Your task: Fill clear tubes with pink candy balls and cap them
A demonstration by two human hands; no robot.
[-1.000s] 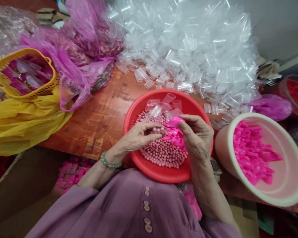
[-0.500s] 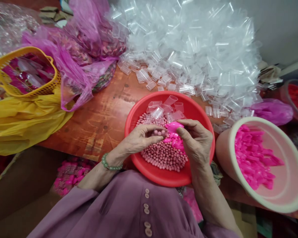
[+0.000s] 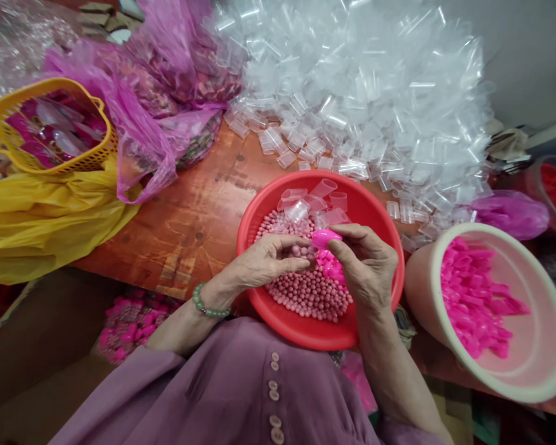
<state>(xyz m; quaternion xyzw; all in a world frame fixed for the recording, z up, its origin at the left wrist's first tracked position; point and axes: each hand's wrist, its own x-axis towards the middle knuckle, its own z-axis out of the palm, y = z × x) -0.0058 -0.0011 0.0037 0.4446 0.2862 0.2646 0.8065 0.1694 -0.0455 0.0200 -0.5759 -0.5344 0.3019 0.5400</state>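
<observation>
Head view, looking down at a red basin (image 3: 264, 207) that rests on a wooden table (image 3: 189, 216) against the person's lap. The right hand (image 3: 368, 266) pinches a bright pink plastic piece (image 3: 325, 238) between thumb and forefinger, its other fingers curled in. The left hand (image 3: 264, 262) is narrowed to a pinch, fingertips together just beside that piece; whether it holds a bead cannot be told. Both hands hover over the small pink beads (image 3: 306, 293) that fill the near half of the basin. A few clear plastic caps (image 3: 317, 198) lie at its far side, and more pink pieces (image 3: 331, 269) sit under the right palm.

Risks, as judged from this arrangement:
1. The pink piece is held only at its edge by 2 fingertips; a slip would probably drop it among the beads, where it is easy to retrieve.
2. The beads are round and heaped near the front rim; a push from either wrist could roll some over the edge onto the lap.
3. The basin overhangs the table edge, so downward pressure on the near rim may tip it.
4. The large heap of clear caps (image 3: 366, 93) leans toward the basin and could slide in. The pink tub (image 3: 426, 272) of further pieces stands just beside the right forearm, within reach of a knock.
</observation>
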